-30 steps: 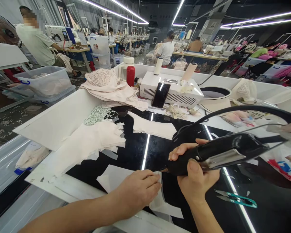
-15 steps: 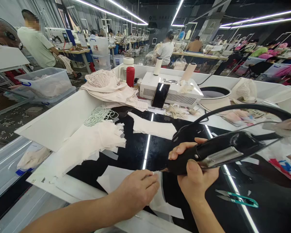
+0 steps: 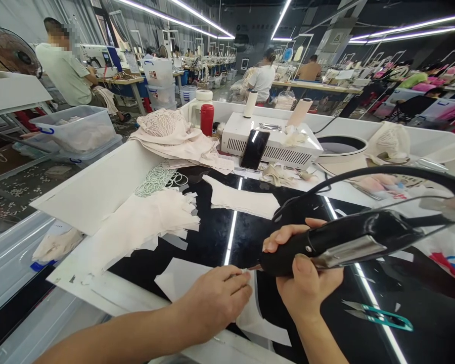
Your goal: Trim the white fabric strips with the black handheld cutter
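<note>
My right hand (image 3: 307,278) is wrapped round a black corded hand tool (image 3: 349,240) with a metal lever, its tip pointing left. Close to that tip, my left hand (image 3: 216,298) is closed in a pinch over a pale fabric piece (image 3: 182,278); what its fingertips grip is too small to make out. The fabric lies on the glossy black tabletop (image 3: 220,247) and shows on both sides of my left hand. Farther back lies another cream fabric piece (image 3: 244,199). A fanned stack of cream pieces (image 3: 147,222) rests at the left.
Teal thread snips (image 3: 382,316) lie at the right. Behind are a phone (image 3: 255,149), a white vented box (image 3: 280,141), a red bottle (image 3: 207,120) and green cord (image 3: 159,181). The tool's cable arches over the right side. A person (image 3: 66,65) sits far left.
The whole view has shifted slightly, so the surroundings appear a little farther right. Both hands keep nearly the same pose, and the tool stays in my right hand.
</note>
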A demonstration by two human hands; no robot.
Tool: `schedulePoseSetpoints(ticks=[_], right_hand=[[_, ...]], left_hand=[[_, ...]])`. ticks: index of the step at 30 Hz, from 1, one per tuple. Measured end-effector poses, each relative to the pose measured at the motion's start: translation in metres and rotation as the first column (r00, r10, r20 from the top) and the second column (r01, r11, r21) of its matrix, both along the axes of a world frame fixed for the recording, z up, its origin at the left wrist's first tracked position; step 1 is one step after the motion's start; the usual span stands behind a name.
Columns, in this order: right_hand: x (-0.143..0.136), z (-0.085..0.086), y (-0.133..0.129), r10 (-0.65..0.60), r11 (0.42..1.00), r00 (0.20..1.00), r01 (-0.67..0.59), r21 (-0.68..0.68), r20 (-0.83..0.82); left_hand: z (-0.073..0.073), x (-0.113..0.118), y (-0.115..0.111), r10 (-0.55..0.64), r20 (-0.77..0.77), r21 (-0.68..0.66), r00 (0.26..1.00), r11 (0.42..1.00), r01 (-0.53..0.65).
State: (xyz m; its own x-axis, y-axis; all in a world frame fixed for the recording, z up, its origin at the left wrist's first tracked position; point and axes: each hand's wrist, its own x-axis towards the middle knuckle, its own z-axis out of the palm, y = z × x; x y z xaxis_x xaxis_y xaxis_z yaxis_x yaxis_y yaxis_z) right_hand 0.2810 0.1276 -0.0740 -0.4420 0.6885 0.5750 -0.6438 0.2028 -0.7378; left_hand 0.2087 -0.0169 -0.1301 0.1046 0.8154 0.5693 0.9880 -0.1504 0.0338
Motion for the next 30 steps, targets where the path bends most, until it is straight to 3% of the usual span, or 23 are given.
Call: schedulePoseSetpoints(ticks=[13,18,23,30], right_hand=[[0.002,0.004,0.003,-0.04,0.999,0.999,0.04,0.008,0.027],[0.017,0.018,0.0,-0.08,0.994,0.997,0.081,-0.078,0.017],[0.037,0.019,-0.01,-0.045,0.994,0.997,0.051,-0.1,0.061],[0.063,0.02,-0.023,-0.032,0.994,0.996,0.04,-0.102,0.082]], left_hand=[[-0.01,-0.005,-0.001,-0.02,0.02,-0.072,1.0,0.997,0.022],[0.004,-0.021,-0.007,0.036,0.022,-0.134,0.999,0.99,-0.033],[0.016,-0.033,-0.016,0.079,-0.018,-0.1,0.997,0.992,-0.08],[0.035,-0.011,-0.032,-0.141,0.054,-0.106,0.989,0.984,0.146]])
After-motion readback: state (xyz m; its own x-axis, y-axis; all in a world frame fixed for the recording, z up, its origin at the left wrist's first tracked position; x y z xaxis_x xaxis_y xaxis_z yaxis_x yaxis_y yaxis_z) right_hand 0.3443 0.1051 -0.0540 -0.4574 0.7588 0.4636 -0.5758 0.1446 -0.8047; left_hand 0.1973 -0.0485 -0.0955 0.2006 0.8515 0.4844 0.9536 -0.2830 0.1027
